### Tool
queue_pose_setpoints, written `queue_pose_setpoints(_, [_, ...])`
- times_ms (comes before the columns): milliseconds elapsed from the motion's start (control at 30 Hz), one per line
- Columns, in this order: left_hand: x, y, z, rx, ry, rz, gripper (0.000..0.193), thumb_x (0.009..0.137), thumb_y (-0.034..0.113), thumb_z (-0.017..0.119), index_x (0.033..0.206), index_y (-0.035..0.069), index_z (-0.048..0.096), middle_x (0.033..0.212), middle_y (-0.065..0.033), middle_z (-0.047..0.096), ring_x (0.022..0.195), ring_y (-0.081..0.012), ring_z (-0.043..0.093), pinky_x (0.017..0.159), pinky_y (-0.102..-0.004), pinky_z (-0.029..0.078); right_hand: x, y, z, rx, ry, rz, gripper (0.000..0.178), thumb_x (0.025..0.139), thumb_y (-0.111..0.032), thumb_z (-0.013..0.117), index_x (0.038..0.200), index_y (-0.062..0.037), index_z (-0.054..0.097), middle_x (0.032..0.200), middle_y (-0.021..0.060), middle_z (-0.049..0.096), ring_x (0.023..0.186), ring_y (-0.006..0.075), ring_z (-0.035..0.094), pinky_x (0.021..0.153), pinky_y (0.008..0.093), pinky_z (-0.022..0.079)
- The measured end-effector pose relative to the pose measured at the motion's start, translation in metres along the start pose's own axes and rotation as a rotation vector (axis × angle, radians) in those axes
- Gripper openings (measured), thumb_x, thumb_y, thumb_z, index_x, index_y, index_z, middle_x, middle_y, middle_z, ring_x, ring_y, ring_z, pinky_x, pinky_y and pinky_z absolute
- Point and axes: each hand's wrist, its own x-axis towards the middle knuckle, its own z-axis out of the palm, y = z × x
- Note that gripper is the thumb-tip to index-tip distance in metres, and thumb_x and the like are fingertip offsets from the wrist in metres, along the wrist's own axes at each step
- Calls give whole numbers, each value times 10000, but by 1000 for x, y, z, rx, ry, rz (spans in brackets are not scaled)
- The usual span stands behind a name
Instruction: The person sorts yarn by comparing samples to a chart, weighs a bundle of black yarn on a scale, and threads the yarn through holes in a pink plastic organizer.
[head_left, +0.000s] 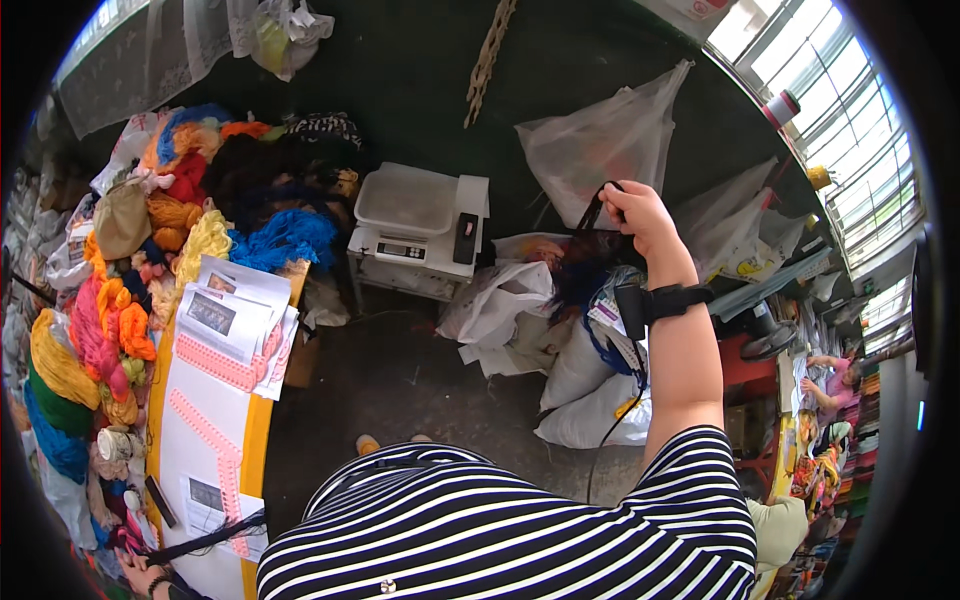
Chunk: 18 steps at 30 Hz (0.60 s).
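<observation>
My right hand [637, 212] is raised in front at the right, its fingers closed around a thin black strand [591, 212] that hangs in a loop. Below it is a bag of dark yarn [590, 262]. At the lower left rim my left hand [138, 574] is partly cut off, closed on a bundle of black yarn [205, 540] that trails right over the white table [190, 470]. Beside the yarn are a small dark bar [160, 501] and printed sheets [222, 318]. Pink perforated strips [212, 436] lie on the table.
Hanks of coloured yarn [95, 340] pile up beyond the table's left edge. Ahead, a white scale [405, 235] carries a clear tray. White sacks [600, 420] and plastic bags [500, 300] stand right of it. Another person [838, 385] is at the far right.
</observation>
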Motion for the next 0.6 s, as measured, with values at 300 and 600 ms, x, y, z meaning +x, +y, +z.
queue_pose_setpoints(300, [-37, 8, 77, 30, -34, -154, 142, 1010, 237, 489, 1052, 146, 589, 650, 71, 396, 428, -78, 266, 364, -234, 206, 45, -82, 41, 3, 194, -424, 332, 1025, -316, 525, 786, -91, 568, 647, -39, 536, 566, 41, 432, 544, 203, 340])
queue_pose_setpoints(600, [-129, -19, 131, -6, 8, -167, 109, 990, 241, 512, 989, 168, 593, 650, 77, 424, 447, -87, 295, 381, -238, 212, 142, -125, 89, 286, 67, -537, 303, 1009, -262, 551, 759, -91, 547, 638, -30, 506, 576, 49, 434, 531, 210, 317])
